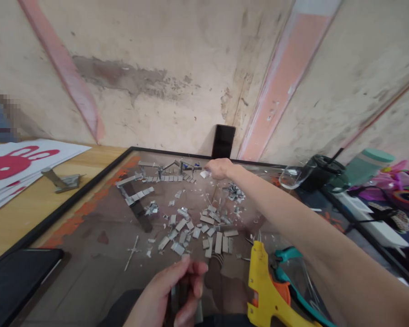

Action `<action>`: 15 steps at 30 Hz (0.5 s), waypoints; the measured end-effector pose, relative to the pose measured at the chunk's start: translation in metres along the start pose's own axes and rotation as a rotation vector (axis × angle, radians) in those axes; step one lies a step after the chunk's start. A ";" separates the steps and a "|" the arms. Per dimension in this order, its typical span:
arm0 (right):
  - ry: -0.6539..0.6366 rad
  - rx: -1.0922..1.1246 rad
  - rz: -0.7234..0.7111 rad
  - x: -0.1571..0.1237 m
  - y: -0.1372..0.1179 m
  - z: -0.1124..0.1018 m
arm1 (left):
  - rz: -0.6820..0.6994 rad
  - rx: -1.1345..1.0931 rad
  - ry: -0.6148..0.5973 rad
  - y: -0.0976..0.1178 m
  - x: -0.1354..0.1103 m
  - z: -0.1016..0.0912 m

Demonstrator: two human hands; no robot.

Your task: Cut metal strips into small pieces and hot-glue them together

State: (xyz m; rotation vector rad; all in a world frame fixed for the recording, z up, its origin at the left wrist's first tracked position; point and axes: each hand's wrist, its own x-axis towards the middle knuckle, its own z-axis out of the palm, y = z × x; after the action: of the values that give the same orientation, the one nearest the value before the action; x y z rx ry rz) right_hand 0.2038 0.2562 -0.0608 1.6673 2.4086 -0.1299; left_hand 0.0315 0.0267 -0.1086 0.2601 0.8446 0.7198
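My left hand (170,290) is low in the middle, its fingers curled round a grey strip (199,314) that shows only in part. Far across the board, my right hand (221,168) reaches down with its fingers drawn together; what is in them, if anything, is too small to make out. Just left of those fingertips lies a small white scrap (203,174). Beyond it runs a row of small grey pieces (172,178) with thin grey structures standing behind. Many loose grey rectangular pieces (180,225) are scattered between my hands, beside a pile of grey bits (235,191).
A yellow glue gun (264,281) and teal-handled pliers (289,254) lie under my right forearm. One dark phone (223,141) leans on the wall; a black device (23,277) lies at left. Cups (322,170) stand at right. Printed sheets (20,165) lie at left.
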 end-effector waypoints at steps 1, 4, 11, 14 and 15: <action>-0.004 -0.018 0.004 0.003 0.001 0.003 | -0.004 0.005 0.006 0.001 0.000 0.001; 0.016 -0.035 -0.026 -0.003 -0.001 0.001 | 0.015 0.003 0.048 0.002 0.002 0.004; -0.041 0.131 -0.426 -0.087 -0.049 -0.024 | -0.035 -0.076 0.048 0.011 0.000 0.006; -0.155 0.167 -0.654 -0.123 -0.076 -0.028 | -0.087 -0.110 0.026 0.013 0.001 0.001; -0.170 0.215 -0.683 -0.127 -0.080 -0.028 | -0.092 -0.112 0.030 0.012 0.002 0.000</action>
State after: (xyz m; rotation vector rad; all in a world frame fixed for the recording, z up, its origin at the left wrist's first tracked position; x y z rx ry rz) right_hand 0.1690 0.1168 -0.0088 0.7796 2.7862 -0.6202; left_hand 0.0264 0.0369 -0.1034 0.1103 0.8362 0.6840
